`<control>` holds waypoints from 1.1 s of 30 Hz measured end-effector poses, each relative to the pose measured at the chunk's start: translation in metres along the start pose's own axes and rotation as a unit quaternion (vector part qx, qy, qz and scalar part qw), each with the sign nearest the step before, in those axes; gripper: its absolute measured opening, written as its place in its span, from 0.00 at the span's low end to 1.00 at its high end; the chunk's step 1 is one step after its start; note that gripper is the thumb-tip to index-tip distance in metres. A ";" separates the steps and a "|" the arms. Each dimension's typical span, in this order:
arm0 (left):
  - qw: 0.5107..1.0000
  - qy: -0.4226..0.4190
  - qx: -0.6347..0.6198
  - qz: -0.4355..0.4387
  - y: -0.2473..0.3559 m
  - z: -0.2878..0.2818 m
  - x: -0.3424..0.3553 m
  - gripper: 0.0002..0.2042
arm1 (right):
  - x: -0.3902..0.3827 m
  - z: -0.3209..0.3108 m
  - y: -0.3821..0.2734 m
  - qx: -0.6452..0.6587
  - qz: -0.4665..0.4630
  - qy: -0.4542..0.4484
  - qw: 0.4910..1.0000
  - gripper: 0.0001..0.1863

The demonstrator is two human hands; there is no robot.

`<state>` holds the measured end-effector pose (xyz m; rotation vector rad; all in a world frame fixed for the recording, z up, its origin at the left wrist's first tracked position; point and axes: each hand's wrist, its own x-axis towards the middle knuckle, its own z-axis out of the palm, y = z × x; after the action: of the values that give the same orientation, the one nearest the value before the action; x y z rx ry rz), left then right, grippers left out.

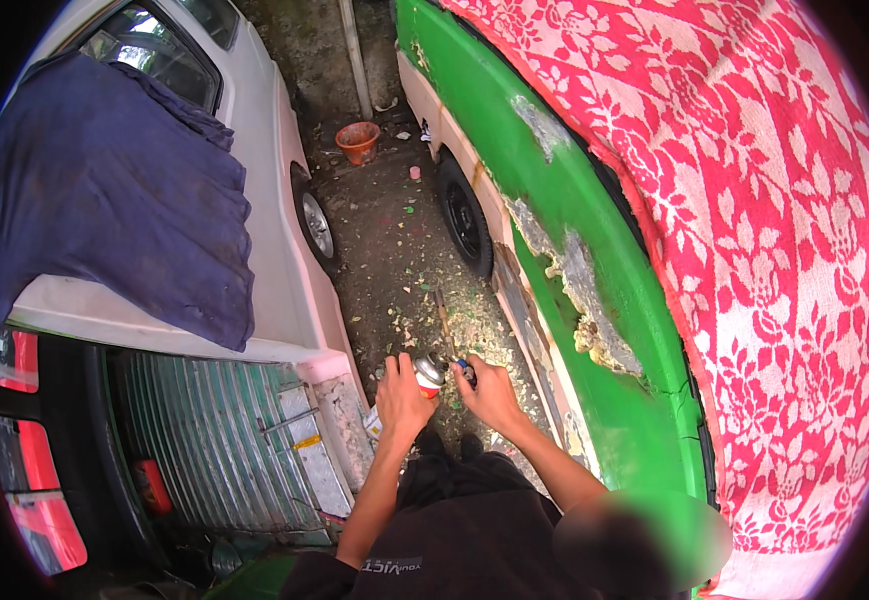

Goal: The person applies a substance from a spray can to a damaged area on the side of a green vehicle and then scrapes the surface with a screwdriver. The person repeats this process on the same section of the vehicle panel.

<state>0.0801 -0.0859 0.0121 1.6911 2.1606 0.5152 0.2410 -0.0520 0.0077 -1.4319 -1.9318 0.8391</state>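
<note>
My left hand [402, 400] grips a white and red metal canister [429, 378] with a silver top. Just right of it, my right hand [488, 395] is closed on a small blue and dark fitting [466, 370]. Beyond them is a thin brownish rod [444, 318]; whether it is held or on the ground, I cannot tell. To the right of my hands stands a green vehicle body [525, 110] with peeled, grey patches [588, 285] and a pale, chipped lower edge. Paint flakes [485, 330] litter the ground below.
A white vehicle [290, 315] stands left, draped with a navy cloth [125, 200]; its bed has a ribbed floor [195, 430]. A red floral cloth [765, 330] covers the green vehicle's top. An orange pot [358, 143] and a pole [355, 60] are at the far end.
</note>
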 end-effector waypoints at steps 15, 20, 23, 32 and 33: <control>0.999 -0.020 0.002 -0.026 -0.014 -0.012 -0.001 0.36 | -0.001 0.014 -0.010 -0.107 -0.085 0.032 0.990 0.15; 0.988 -0.130 0.069 -0.054 -0.030 -0.020 0.016 0.39 | 0.005 0.022 -0.003 -0.086 0.048 -0.031 0.995 0.18; 0.920 -0.342 0.180 -0.062 -0.070 -0.006 0.062 0.40 | 0.003 0.025 0.009 -0.065 0.125 -0.045 0.989 0.20; 0.970 -0.112 -0.217 0.006 -0.115 0.006 0.045 0.40 | 0.000 0.017 0.065 0.215 0.205 -0.074 0.952 0.13; 0.948 -0.114 -0.296 0.025 -0.111 0.009 0.042 0.38 | 0.002 0.018 0.074 0.311 0.213 -0.085 0.922 0.11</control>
<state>-0.0193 -0.0696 -0.0517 1.3860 1.5856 0.8364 0.2711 -0.0362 -0.0603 -1.4074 -1.2722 1.6489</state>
